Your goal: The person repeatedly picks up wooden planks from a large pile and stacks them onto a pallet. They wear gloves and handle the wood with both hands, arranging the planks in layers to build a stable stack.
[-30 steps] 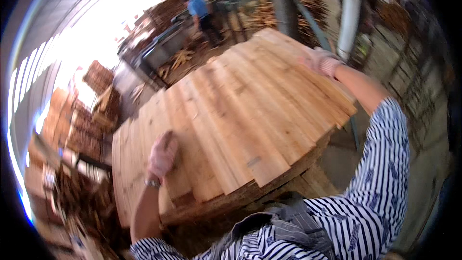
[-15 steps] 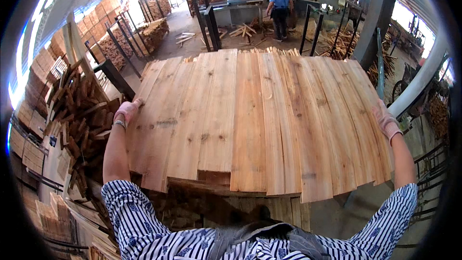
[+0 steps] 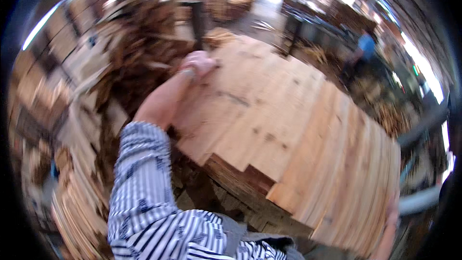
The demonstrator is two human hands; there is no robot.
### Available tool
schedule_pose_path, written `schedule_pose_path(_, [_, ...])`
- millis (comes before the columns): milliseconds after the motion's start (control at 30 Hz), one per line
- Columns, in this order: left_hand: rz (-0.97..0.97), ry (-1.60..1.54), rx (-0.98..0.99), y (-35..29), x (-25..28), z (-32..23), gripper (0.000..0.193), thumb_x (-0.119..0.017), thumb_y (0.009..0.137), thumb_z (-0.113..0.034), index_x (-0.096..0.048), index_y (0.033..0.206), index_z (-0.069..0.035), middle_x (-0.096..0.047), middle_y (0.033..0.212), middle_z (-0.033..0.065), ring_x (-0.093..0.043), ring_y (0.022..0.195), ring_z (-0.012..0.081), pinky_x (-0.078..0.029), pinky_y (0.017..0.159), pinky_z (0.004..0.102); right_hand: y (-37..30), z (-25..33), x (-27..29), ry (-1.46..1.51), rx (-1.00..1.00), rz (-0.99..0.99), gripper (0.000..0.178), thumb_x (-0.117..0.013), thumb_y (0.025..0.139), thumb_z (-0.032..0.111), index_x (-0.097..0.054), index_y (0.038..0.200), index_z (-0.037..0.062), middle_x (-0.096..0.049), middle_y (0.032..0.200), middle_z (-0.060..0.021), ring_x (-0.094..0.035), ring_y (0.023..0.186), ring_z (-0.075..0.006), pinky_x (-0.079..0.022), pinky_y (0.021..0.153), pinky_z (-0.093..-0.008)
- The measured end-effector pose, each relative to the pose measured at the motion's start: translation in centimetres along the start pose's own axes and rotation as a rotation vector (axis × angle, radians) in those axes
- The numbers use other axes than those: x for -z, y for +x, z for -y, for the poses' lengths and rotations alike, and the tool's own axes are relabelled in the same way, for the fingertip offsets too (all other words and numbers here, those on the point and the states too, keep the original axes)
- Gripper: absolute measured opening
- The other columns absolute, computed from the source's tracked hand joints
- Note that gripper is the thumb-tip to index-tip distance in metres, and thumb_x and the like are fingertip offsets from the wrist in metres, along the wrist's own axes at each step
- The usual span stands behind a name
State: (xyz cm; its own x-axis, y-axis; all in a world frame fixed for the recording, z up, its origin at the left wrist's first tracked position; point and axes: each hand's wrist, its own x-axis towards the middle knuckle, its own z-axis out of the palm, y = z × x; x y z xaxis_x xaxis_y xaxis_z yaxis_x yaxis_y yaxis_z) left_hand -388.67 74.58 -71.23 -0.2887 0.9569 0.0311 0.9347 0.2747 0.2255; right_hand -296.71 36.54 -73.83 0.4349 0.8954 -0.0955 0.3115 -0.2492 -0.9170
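A layer of pale wooden boards (image 3: 274, 110) lies side by side on a stack before me, their near ends uneven and brown knots on several. My left hand (image 3: 198, 63), in a pink glove, is closed at the far left edge of the boards, its fingers bent round the leftmost wooden board. At the right edge my right hand (image 3: 392, 212) rests against the outer boards; it is small and smeared by motion, so its fingers cannot be made out. Darker boards (image 3: 240, 173) show underneath at the near side.
Left of the stack rises a heap of dark wood offcuts (image 3: 139, 43), with long strips (image 3: 79, 207) nearer to me. A dark upright post (image 3: 197, 24) stands behind the left corner. Far right, a person in blue (image 3: 365, 48) is near scattered wood; a pale pipe (image 3: 421, 200) runs beside the right edge.
My view has swung left and tilted, so the boards now appear slanted and blurred. Both hands remain at the two side edges of the boards.
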Motion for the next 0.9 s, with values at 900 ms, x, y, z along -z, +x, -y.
schedule_pose_path(900, [-0.884,-0.927,0.820,-56.9,-9.0,24.7,0.054,-0.064,0.097,-0.033,-0.053,0.140,-0.003,-0.053,0.144,0.0212,-0.049,0.135,0.0367,-0.037,0.116,0.0420,-22.5,32.1,-61.4,-0.573,1.818,1.127,0.063,-0.073,0.080,0.027,-0.053,0.135,0.0048,-0.057,0.128,-0.0240,-0.057,0.113,-0.0442,-0.048,0.098,-0.0512])
